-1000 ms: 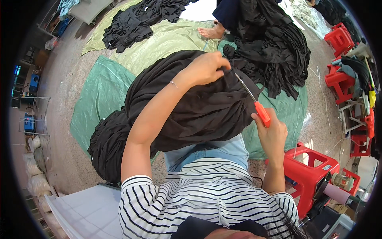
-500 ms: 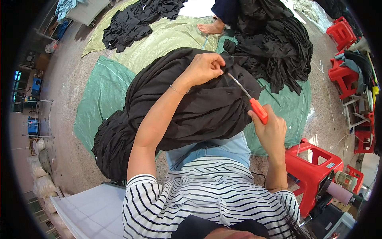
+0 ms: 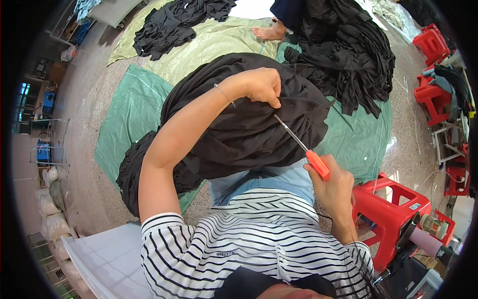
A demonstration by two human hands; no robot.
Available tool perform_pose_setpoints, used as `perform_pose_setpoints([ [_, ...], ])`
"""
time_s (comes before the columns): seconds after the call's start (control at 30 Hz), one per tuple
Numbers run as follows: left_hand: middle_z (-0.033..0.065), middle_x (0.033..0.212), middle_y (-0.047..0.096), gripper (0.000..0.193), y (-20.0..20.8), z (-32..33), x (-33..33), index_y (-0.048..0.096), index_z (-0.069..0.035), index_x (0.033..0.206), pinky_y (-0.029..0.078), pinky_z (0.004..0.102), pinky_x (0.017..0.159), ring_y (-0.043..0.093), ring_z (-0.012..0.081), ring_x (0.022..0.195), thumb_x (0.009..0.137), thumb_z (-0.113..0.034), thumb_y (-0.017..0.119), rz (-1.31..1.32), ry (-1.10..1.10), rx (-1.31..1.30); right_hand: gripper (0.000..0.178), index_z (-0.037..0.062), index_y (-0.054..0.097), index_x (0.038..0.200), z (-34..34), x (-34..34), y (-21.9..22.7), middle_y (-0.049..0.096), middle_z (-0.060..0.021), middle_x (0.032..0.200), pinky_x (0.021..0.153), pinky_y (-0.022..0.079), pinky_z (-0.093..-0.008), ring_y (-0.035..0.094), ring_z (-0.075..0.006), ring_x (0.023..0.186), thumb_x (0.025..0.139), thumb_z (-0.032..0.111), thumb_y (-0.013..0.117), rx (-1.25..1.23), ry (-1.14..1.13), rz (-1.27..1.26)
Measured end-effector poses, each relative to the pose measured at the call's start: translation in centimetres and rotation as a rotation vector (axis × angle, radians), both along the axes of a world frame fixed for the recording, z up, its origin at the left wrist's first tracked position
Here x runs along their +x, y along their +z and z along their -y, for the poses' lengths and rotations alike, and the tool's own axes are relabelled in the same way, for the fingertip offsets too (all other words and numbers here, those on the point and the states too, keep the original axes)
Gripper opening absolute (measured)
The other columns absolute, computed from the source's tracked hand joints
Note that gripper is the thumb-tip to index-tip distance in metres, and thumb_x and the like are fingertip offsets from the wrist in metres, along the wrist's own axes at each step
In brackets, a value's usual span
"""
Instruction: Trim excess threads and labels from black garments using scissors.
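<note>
A large bundle of black cloth (image 3: 224, 144) lies gathered over my lap. My left hand (image 3: 262, 87) is closed on it near the top right, thumb and fingertips pinching a bit of the fabric. In my right hand (image 3: 334, 182) is a tool with an orange-red handle (image 3: 317, 165) and a thin metal shaft; whether it is a screwdriver or a soldering iron I cannot tell. The shaft slants up and left over the cloth, its tip just below my left fingertips. Whether the tip touches the fabric is unclear.
Green sheeting (image 3: 130, 102) and yellowish sheeting (image 3: 214, 42) cover the floor. More black cloth lies in a heap (image 3: 348, 60) at far right and a pile (image 3: 167, 30) at far left. Another person's bare foot (image 3: 269, 33) is ahead. A red stool (image 3: 393, 202) stands at my right.
My left hand has turned over and shifted down slightly, its fingertips now pointing downward. The tool and my right hand have come lower and a little left.
</note>
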State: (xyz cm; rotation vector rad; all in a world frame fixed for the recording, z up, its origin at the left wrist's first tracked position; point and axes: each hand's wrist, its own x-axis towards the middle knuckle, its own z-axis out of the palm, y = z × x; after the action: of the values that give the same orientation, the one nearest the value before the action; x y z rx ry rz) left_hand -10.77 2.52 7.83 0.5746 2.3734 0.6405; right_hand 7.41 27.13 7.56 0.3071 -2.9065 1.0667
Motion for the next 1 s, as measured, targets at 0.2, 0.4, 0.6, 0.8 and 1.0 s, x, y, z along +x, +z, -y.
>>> perform_pose_setpoints([
  [0.2,-0.0004,0.067,0.062,0.014,-2.9,1.2,0.4,0.067,0.002,0.085,0.04,0.0247,0.056,0.05,0.0038,0.063,0.081,-0.011,0.071,0.056,0.151,0.246,0.028,0.0067,0.058,0.09,-1.3,-0.1,-1.0,0.064,-0.0135,0.072,0.049,0.045,-0.0427,0.061,-0.0372,0.057,0.084,0.03,0.074,0.051,-0.069,-0.094],
  [0.4,-0.0029,0.072,0.062,0.014,-4.8,-1.9,3.0,0.07,0.003,0.081,0.042,0.0209,0.06,0.051,0.0028,0.067,0.085,-0.01,0.07,0.229,0.538,0.703,0.028,0.0066,0.058,0.09,-1.7,0.0,-1.3,0.063,-0.0132,0.07,0.048,0.044,-0.0418,0.061,-0.0356,0.055,0.084,0.029,0.074,0.003,-0.131,-0.121],
  [0.6,-0.006,0.071,0.059,0.02,-6.0,-2.7,4.6,0.068,0.005,0.08,0.041,0.0204,0.061,0.048,0.0019,0.067,0.091,-0.011,0.065,0.094,0.734,0.887,0.029,0.0066,0.058,0.088,-1.7,0.2,-1.4,0.062,-0.0126,0.067,0.047,0.044,-0.0415,0.06,-0.0351,0.054,0.085,0.03,0.074,0.031,-0.139,-0.087],
  [0.8,-0.0076,0.064,0.046,0.03,-6.7,-3.4,5.5,0.062,0.007,0.076,0.033,0.0233,0.054,0.038,0.0026,0.063,0.095,-0.016,0.061,-0.022,0.751,0.962,0.03,0.0067,0.057,0.085,-1.7,-0.1,-1.8,0.062,-0.013,0.066,0.046,0.043,-0.0415,0.059,-0.0355,0.052,0.084,0.031,0.074,0.017,-0.117,-0.101],
  [1.0,-0.0006,0.058,0.05,0.033,-5.1,-3.6,5.6,0.059,0.007,0.075,0.038,0.0282,0.057,0.042,0.0096,0.057,0.093,-0.021,0.063,-0.231,0.68,0.829,0.024,0.006,0.063,0.093,-1.4,-0.2,-1.7,0.064,-0.0129,0.07,0.051,0.047,-0.0377,0.062,-0.0323,0.055,0.083,0.022,0.076,-0.118,-0.182,-0.173],
])
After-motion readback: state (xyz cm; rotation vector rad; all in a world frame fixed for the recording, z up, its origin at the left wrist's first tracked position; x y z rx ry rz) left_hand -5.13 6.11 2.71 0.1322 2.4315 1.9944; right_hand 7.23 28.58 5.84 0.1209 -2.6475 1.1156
